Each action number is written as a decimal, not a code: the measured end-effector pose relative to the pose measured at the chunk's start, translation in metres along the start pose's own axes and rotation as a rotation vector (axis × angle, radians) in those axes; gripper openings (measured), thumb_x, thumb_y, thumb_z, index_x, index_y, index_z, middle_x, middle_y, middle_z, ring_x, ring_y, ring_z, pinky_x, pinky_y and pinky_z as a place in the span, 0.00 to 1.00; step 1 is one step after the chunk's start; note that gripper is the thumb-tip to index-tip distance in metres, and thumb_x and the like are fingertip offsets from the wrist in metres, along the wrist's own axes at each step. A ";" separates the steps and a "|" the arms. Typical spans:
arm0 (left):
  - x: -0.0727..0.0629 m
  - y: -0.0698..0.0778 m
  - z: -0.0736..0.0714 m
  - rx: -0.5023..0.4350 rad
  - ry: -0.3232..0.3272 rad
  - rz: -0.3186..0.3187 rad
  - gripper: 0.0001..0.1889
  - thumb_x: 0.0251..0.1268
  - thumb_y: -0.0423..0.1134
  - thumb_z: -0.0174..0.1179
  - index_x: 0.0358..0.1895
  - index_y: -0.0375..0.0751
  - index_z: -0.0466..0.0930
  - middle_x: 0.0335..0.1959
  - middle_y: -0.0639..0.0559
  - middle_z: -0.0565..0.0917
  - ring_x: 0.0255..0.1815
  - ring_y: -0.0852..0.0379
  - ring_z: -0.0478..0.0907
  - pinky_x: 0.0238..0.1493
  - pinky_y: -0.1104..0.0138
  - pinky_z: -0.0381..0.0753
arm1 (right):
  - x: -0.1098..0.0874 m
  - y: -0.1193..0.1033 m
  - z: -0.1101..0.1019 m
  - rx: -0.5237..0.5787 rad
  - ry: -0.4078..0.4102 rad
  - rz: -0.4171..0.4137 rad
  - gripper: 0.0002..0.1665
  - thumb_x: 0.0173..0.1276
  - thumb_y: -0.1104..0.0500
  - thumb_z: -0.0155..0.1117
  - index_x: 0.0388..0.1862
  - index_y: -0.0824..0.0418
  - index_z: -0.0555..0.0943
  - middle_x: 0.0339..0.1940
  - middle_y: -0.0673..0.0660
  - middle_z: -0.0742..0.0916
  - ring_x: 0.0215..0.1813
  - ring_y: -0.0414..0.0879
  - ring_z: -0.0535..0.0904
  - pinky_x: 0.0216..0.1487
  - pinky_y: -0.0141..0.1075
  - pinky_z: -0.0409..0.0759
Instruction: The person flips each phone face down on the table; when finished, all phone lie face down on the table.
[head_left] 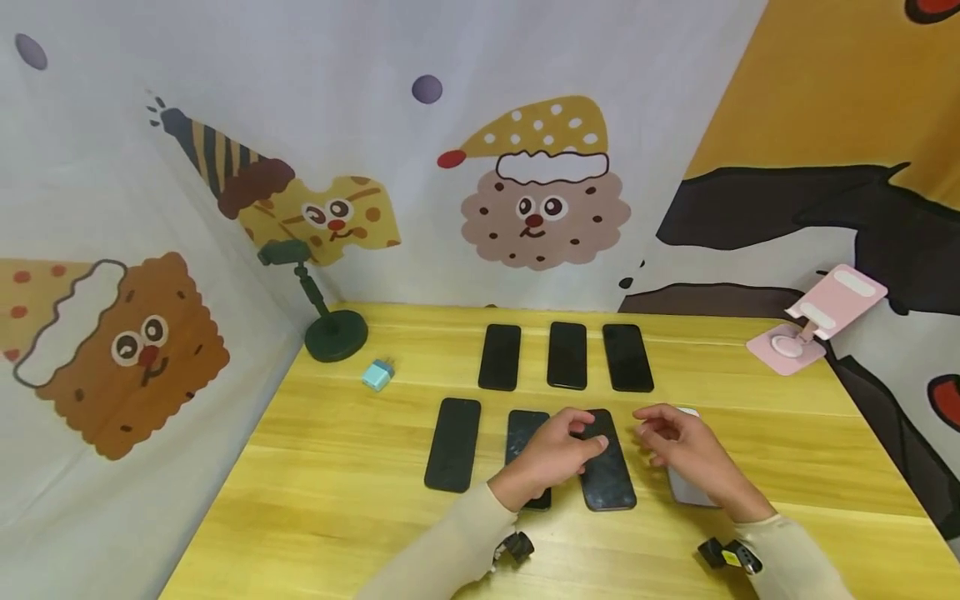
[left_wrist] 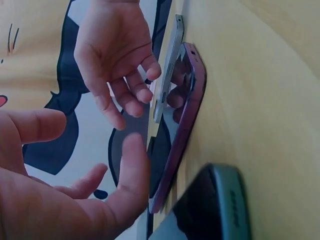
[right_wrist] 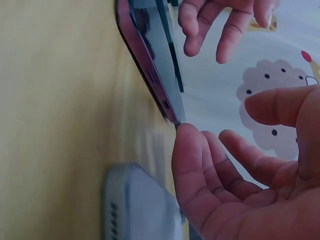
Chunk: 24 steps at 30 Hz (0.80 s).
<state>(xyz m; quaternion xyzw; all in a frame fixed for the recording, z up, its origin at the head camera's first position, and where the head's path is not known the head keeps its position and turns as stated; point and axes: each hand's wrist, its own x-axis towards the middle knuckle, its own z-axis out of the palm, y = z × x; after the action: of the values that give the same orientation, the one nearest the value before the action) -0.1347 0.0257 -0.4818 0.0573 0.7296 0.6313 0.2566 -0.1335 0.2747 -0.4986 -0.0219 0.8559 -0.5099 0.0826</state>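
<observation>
Left hand (head_left: pixel 551 454) and right hand (head_left: pixel 686 450) hover empty, fingers loosely spread; purple-edged smartphone (head_left: pixel 609 479) lies lower centre-right in the head view; step seems a reach; gripping would call for pinching its edges

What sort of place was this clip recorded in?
Probably a small makeshift filming booth indoors, though the wider room is out of view: a cartoon-printed cloth hangs directly behind a wooden table, where smartphones lie in two spaced rows.
</observation>
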 end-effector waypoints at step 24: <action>-0.015 -0.012 -0.005 -0.214 -0.048 -0.033 0.40 0.77 0.44 0.64 0.83 0.34 0.55 0.78 0.30 0.66 0.72 0.38 0.76 0.71 0.43 0.77 | -0.014 -0.005 0.025 0.095 -0.081 0.079 0.31 0.81 0.55 0.63 0.76 0.66 0.68 0.71 0.72 0.79 0.67 0.65 0.81 0.39 0.43 0.92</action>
<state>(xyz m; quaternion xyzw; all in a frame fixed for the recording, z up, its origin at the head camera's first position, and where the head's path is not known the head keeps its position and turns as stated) -0.1209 0.0130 -0.4878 0.0325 0.6524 0.6999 0.2889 -0.1157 0.2521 -0.5044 -0.0046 0.8271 -0.5448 0.1382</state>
